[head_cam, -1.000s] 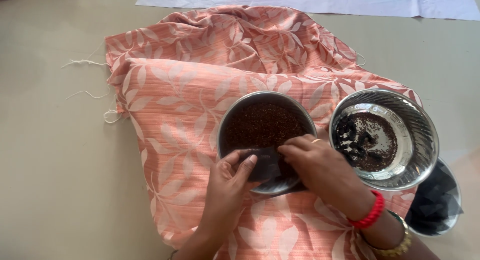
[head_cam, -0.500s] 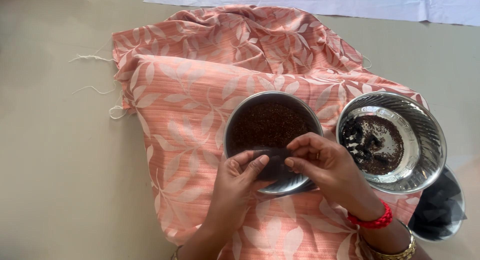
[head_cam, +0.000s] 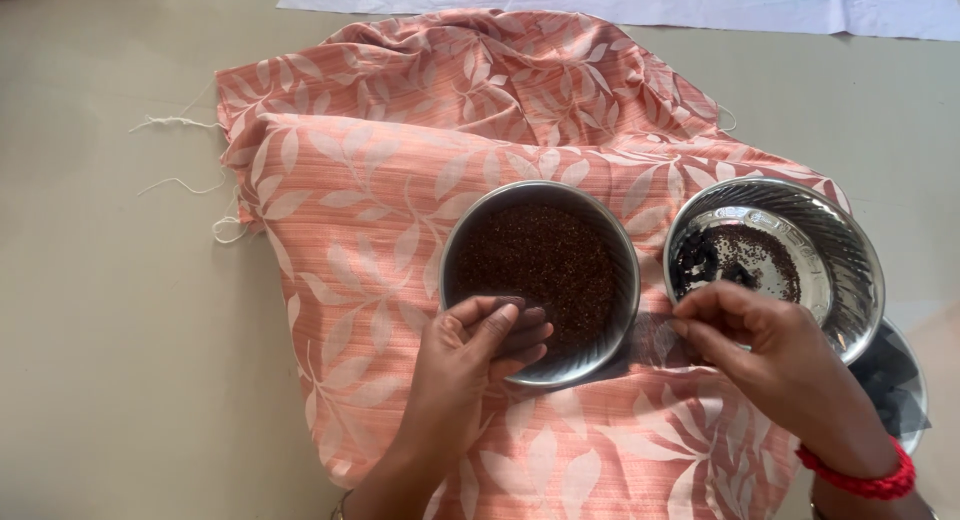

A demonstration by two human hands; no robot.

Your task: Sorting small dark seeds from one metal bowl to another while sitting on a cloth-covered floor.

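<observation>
At frame centre, the left hand (head_cam: 470, 355) grips the near rim of a steel bowl of dark seeds (head_cam: 540, 275) on peach leaf-print cloth (head_cam: 370, 210), while the right hand (head_cam: 770, 355) pinches its fingers together beside the ribbed steel bowl (head_cam: 775, 260).

We curl our left hand (head_cam: 478, 342) with fingers bent inward, thumb up; our right hand (head_cam: 762, 342) pinches its fingertips together, wrist bent.

The left part of the tabletop (head_cam: 110, 360) lies bare and open to pass. In the middle, the bowl of dark seeds (head_cam: 540, 280) and the steel bowl (head_cam: 775, 265) stand near together; only a narrow gap remains between them.
</observation>
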